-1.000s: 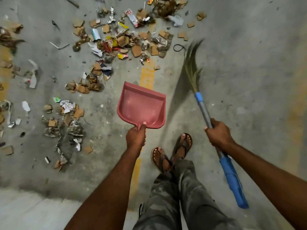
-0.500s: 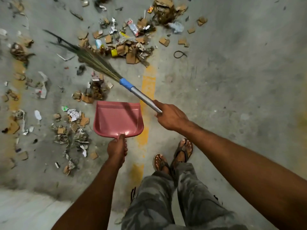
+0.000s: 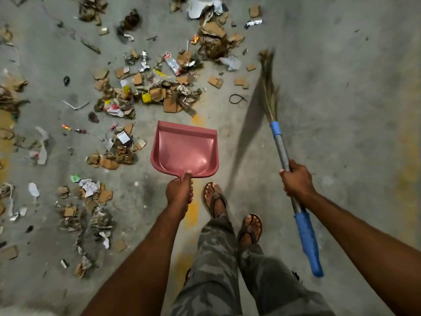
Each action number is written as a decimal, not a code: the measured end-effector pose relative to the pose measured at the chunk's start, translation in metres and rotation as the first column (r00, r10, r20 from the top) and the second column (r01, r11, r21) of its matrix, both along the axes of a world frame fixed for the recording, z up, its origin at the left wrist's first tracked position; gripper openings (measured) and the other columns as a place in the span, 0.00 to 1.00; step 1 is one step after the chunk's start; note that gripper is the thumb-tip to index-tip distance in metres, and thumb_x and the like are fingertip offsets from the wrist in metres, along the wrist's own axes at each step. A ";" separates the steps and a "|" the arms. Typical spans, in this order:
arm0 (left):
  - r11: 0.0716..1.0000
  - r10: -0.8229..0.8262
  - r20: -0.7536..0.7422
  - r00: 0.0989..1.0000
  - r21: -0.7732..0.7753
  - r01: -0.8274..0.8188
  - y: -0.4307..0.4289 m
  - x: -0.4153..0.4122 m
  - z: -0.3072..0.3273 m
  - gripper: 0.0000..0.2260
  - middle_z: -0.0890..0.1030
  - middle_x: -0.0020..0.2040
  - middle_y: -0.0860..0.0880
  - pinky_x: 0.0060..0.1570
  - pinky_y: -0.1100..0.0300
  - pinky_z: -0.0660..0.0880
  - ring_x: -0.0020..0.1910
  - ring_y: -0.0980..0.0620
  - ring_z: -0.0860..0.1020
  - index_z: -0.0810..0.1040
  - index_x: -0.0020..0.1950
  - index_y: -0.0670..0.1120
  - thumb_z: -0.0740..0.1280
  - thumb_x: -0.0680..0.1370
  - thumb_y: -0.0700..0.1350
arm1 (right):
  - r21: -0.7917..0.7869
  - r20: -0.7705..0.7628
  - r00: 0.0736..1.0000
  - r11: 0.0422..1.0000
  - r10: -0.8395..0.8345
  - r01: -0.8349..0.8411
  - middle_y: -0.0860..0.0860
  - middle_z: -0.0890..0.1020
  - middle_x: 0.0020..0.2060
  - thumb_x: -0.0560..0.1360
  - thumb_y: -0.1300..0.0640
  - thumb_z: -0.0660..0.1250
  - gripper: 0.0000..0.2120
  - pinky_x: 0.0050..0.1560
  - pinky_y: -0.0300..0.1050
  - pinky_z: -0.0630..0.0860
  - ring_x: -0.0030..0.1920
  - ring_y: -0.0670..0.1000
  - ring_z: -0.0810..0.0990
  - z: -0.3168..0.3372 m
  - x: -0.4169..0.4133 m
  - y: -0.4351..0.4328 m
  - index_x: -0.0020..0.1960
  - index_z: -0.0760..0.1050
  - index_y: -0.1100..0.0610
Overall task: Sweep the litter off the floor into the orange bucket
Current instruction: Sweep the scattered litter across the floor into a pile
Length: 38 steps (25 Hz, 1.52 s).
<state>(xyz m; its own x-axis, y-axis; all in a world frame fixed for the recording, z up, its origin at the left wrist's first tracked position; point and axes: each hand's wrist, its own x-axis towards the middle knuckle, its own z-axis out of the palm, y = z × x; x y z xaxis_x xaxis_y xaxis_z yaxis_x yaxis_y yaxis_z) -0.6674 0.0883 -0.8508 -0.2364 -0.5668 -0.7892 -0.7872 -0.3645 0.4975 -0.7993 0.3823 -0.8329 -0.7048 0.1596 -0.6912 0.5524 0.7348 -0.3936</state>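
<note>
Where the concrete floor (image 3: 341,115) is viewed from above, these items are recorded, each placed against the pink dustpan (image 3: 184,151).

Litter (image 3: 159,96): torn cardboard, crumpled paper and foil wrappers, scattered left of the dustpan and beyond its front lip.

Dustpan: its lip is pointed away from the person; whether it touches the floor cannot be told.

Left hand (image 3: 178,193): at the dustpan's near edge, the fingers are curled round its handle and the thumb is laid along the top.

Sandalled feet (image 3: 215,199): just behind the dustpan's near right corner, below camouflage trousers (image 3: 214,258).

Black loop (image 3: 237,98): lying beyond the dustpan's far right corner.

Grass broom (image 3: 281,151): held right of the dustpan, well apart, with its blurred bristles (image 3: 268,87) pointed away.

Right hand (image 3: 296,181): wrapped round the broom's metal shaft, above the blue grip.
</note>
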 end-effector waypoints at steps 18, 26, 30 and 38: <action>0.998 -0.050 0.053 0.997 0.027 0.049 -0.085 -0.074 0.001 0.15 0.72 0.28 0.46 0.20 0.66 0.62 0.19 0.55 0.66 0.77 0.40 0.42 0.70 0.81 0.51 | -0.126 -0.145 0.816 0.807 0.560 -0.576 0.54 0.82 0.64 0.81 0.47 0.66 0.27 0.54 0.51 0.80 0.56 0.58 0.83 0.052 -0.089 -0.144 0.78 0.64 0.38; 0.984 -0.156 -0.077 0.985 0.070 0.162 -0.042 -0.165 0.010 0.17 0.74 0.28 0.47 0.22 0.65 0.64 0.20 0.53 0.68 0.78 0.38 0.43 0.71 0.80 0.53 | 0.151 -0.120 0.984 0.982 0.129 -0.111 0.59 0.81 0.65 0.80 0.52 0.67 0.26 0.61 0.51 0.77 0.62 0.63 0.80 0.022 -0.126 -0.010 0.78 0.69 0.50; 0.980 -0.195 -0.050 0.980 0.023 0.196 -0.038 -0.182 0.002 0.17 0.73 0.27 0.48 0.22 0.65 0.64 0.20 0.53 0.67 0.77 0.38 0.43 0.70 0.81 0.54 | 0.180 0.061 0.983 0.966 0.175 -0.183 0.62 0.82 0.52 0.76 0.57 0.65 0.18 0.48 0.52 0.82 0.48 0.64 0.82 -0.012 -0.184 -0.034 0.65 0.75 0.56; 0.999 -0.047 0.103 0.994 -0.023 0.050 -0.045 -0.184 -0.018 0.16 0.73 0.28 0.47 0.21 0.65 0.63 0.20 0.54 0.67 0.79 0.40 0.41 0.70 0.80 0.52 | -0.106 -0.029 0.689 0.684 0.724 -0.722 0.59 0.82 0.60 0.76 0.54 0.64 0.26 0.53 0.51 0.80 0.57 0.63 0.81 -0.004 -0.246 -0.166 0.74 0.70 0.44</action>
